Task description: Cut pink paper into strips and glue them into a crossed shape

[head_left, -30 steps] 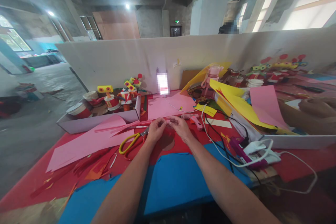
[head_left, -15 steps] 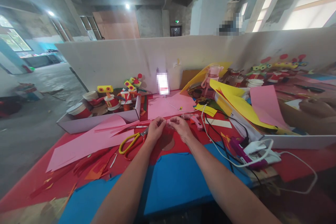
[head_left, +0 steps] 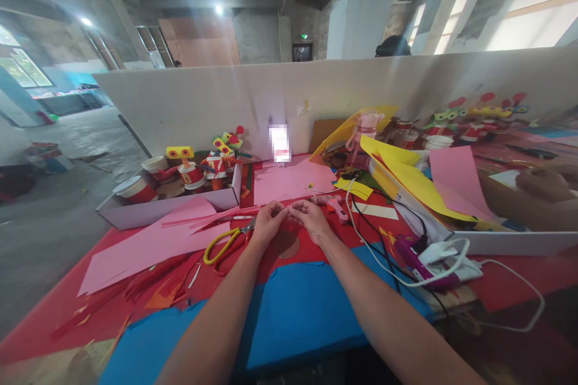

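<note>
Above the red table covering, my left hand (head_left: 270, 221) and my right hand (head_left: 310, 221) meet fingertip to fingertip. Both are closed in a pinch; whatever small thing is between them is mostly hidden by the fingers, and I cannot make it out. A brownish round patch (head_left: 289, 248) shows on the table just below them. Scissors with yellow handles (head_left: 221, 248) lie beside my left hand, blades toward it. Pink paper strips (head_left: 203, 225) extend from the left toward that hand. To the right of my right hand rests a pink glue gun (head_left: 338, 209).
A white box (head_left: 171, 210) at left holds paper-cup figures (head_left: 192, 174). Blue sheets (head_left: 311, 307) cover the front edge. A purple power strip (head_left: 419, 264) with tangled cords lies right, near a box of coloured paper (head_left: 506, 243). Another person's hand (head_left: 546, 183) is at far right.
My fingertips have shifted very slightly and stay pinched together. The objects on the table lie as before.
</note>
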Action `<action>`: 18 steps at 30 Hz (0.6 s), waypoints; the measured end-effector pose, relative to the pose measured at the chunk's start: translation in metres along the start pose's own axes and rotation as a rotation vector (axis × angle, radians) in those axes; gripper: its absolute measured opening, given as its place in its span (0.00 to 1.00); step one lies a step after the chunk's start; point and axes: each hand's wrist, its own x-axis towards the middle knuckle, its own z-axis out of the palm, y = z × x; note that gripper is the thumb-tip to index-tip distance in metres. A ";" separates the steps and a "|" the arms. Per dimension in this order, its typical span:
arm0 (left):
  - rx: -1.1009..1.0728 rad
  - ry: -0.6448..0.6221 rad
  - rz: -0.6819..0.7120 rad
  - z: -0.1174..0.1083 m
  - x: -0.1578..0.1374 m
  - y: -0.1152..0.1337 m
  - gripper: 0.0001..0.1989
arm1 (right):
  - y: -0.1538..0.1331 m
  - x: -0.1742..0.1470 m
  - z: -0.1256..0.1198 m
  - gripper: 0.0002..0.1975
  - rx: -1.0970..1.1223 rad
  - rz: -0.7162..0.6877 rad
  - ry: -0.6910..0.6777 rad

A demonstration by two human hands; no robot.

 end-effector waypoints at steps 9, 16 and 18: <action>0.020 -0.026 0.014 0.002 -0.001 0.001 0.13 | 0.002 0.003 0.000 0.21 -0.015 0.001 -0.003; -0.001 -0.037 0.013 0.002 0.000 -0.004 0.13 | 0.003 0.002 -0.001 0.20 -0.023 0.005 -0.009; -0.005 -0.030 0.008 0.001 0.000 -0.005 0.14 | 0.002 0.001 0.000 0.21 -0.009 0.018 -0.033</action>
